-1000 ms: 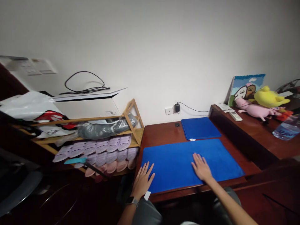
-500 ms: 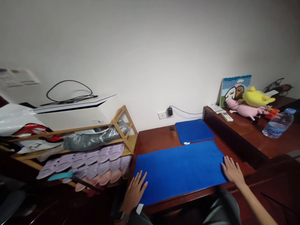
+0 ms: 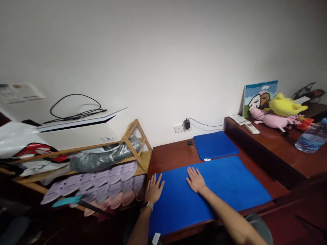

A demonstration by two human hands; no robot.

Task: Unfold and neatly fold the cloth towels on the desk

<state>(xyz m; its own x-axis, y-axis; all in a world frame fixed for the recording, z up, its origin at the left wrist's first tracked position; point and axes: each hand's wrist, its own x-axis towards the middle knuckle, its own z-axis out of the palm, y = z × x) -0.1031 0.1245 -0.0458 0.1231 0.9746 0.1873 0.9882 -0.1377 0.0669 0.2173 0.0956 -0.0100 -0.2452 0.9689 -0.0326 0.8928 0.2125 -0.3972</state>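
Note:
A blue rectangular cloth lies spread flat over the front of the brown desk, with a white tag at its near left corner. My left hand rests on the cloth's left edge, fingers spread, a watch on the wrist. Near the middle of the cloth's far edge my right hand lies palm down, fingers stretched out. Neither hand grips anything. Behind the spread cloth sits a folded blue cloth with a white tag at its near edge.
Left of the desk, a wooden rack holds lilac and pink slippers under a white box. A black plug sits in the wall. On the raised right surface are a remote, plush toys and a water bottle.
My right hand has moved left from the cloth's right edge to near its far edge. My left hand has slid forward along the left edge. The cloth's near right corner now reaches further right.

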